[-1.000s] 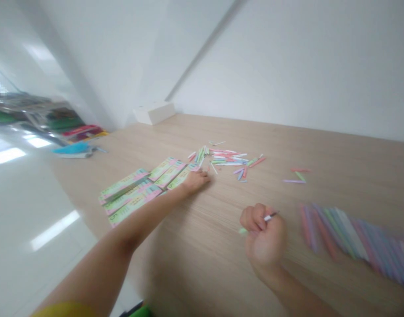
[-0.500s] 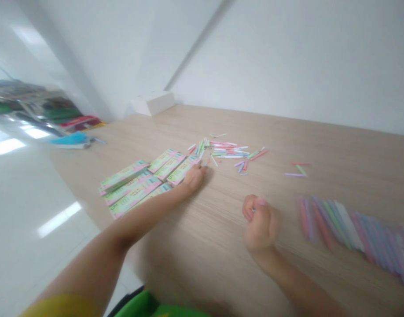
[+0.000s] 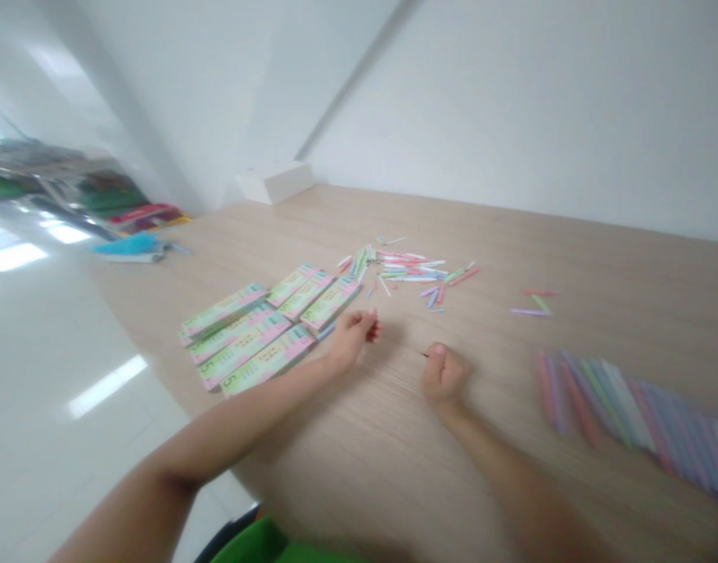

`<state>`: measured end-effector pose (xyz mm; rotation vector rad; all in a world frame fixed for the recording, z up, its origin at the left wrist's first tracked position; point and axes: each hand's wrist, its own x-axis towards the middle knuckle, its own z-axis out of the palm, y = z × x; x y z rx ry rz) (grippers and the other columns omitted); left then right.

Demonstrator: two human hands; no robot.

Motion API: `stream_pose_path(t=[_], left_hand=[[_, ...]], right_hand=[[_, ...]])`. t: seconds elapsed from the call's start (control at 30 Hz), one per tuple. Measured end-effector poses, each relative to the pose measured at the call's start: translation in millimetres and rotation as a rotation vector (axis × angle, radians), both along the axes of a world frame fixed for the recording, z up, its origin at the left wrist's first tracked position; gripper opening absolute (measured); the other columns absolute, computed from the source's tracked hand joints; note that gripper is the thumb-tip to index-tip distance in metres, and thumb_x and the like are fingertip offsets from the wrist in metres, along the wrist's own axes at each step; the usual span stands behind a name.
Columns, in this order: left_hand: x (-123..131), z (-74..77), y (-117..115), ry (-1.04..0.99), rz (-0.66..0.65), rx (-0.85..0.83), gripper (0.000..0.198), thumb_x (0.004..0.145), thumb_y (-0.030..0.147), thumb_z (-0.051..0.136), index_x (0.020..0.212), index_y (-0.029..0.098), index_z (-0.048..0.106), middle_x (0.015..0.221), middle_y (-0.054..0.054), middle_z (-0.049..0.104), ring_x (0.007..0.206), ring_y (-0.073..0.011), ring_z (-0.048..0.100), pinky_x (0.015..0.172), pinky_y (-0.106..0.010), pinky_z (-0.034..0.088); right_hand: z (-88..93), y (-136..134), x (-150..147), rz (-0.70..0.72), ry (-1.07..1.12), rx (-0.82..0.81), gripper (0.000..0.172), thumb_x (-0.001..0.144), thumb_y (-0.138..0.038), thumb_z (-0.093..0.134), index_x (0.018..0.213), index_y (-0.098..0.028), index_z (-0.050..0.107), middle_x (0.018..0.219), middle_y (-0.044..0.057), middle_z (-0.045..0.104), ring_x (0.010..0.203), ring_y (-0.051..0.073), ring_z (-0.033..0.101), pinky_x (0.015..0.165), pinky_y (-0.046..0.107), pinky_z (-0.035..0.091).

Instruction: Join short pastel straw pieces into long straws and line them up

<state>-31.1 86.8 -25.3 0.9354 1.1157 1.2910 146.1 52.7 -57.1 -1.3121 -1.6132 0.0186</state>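
My left hand (image 3: 357, 335) is just above the wooden table, right of the boxes, its fingers curled together. What they hold, if anything, is hidden. My right hand (image 3: 445, 373) is closed like a fist around a thin object with a dark tip (image 3: 425, 356), which pokes out on the left. A blue stick (image 3: 325, 331) lies by my left wrist, beside flat green-and-pink boxes (image 3: 268, 361) marked with a 5. Beyond both hands, short pastel sticks (image 3: 414, 270) are scattered in a loose pile.
Longer pastel sticks (image 3: 640, 410) lie side by side at the right, blurred. A few loose sticks (image 3: 535, 303) rest behind them. A white box (image 3: 275, 183) stands at the back by the wall. Blue material (image 3: 133, 244) lies at the table's left edge.
My left hand has drawn back toward me from the boxes' right end, uncovering the front box and the blue stick. My right hand has shifted slightly left, and a dark tip now shows.
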Motion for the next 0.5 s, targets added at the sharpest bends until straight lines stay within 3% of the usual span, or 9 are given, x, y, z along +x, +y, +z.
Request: stream_pose_path(t=[0.13,0.23,0.5], left_hand=[[17,-2.0,-25,-0.364,-0.086,-0.161,0.038,0.072,0.045,0.073,0.074,0.013,0.053,0.066,0.002,0.052,0.053,-0.0038,0.045,0.046,-0.015,0.032],[26,-13.6,-28,-0.554,-0.220,-0.253,0.035,0.074,0.040,0.073,0.074,0.014,0.051,0.065,0.002,0.049,0.054,-0.0049,0.045,0.049,-0.015,0.035],[33,-35.3,-25,-0.730,-0.266,-0.277,0.035,0.073,0.039,0.075,0.071,0.013,0.051,0.063,0.002,0.045,0.056,-0.0058,0.043,0.056,-0.017,0.040]], right_hand=[[-4.7,8,1,0.007,-0.206,0.049,0.038,0.091,-0.022,0.028,0.055,-0.023,0.040,0.052,0.005,0.050,0.053,0.016,0.045,0.057,0.031,0.027],[-5.7,10,-2,0.007,-0.321,0.017,0.039,0.091,-0.020,0.028,0.056,-0.021,0.045,0.054,0.007,0.053,0.054,0.016,0.046,0.058,0.031,0.027],[-4.9,15,-11,-0.046,-0.556,-0.094,0.043,0.092,-0.021,0.032,0.059,-0.015,0.058,0.056,0.008,0.058,0.052,0.016,0.048,0.056,0.030,0.025]])
